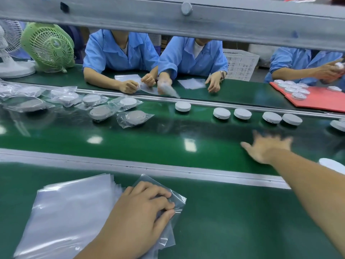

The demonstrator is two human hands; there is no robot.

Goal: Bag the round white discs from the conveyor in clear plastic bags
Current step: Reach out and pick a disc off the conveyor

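The left hand (141,208) rests on the tabletop (233,221), fingers curled, pinching a clear bag (178,200) beside the bag stack (74,212). The right hand (267,146), blurred, spread and empty, is stretched over the belt (168,139) near bare discs (242,113). Bagged discs (133,117) lie further left.

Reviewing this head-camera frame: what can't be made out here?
All in the head view:
1. The right hand is motion-blurred, so whether it touches the conveyor belt is unclear.
2. The disc at the right edge is cut off by the frame.
3. The white object is partly hidden by the right forearm and the frame edge, so it is unidentifiable.
4. The mouth of the clear bag is covered by the gripping left hand.
5. The bagged discs at far left are blurred, so their count is unclear.
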